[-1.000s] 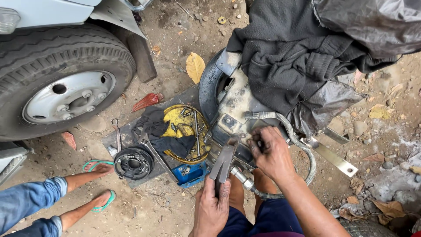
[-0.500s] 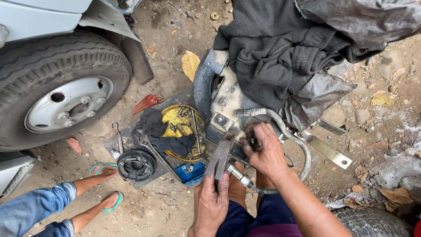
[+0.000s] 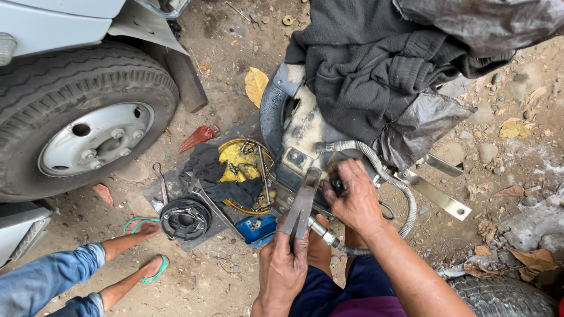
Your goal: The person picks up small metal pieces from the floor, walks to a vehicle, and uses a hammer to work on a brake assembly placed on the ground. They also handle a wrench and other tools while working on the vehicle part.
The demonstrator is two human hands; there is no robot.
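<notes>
Head view looks straight down at a person crouched on bare dirt over a grimy metal tank (image 3: 305,132). Left hand (image 3: 283,265) is wrapped tight around the handles of grey pliers (image 3: 302,202), whose nose points up toward twelve o'clock and meets the tank's lower edge. Right hand (image 3: 352,196) sits just to the three o'clock side of the pliers, fingers curled and pressed down on a small dark fitting on the tank; what exactly it pinches I cannot tell. A ribbed hose (image 3: 390,182) loops from the tank around that hand and back under the wrist. A dark cloth (image 3: 376,70) lies draped over the tank's upper part.

At nine o'clock from the pliers a yellow pan (image 3: 238,161) holds a black rag and small tools, with a blue box (image 3: 256,229) just below it and a round black drum (image 3: 185,218) beside that, all on a grey mat. A truck wheel (image 3: 88,126) fills the ten o'clock corner. At eight o'clock another person's feet in green sandals (image 3: 147,249) stand near the drum. A flat metal strap (image 3: 435,194) lies at three o'clock.
</notes>
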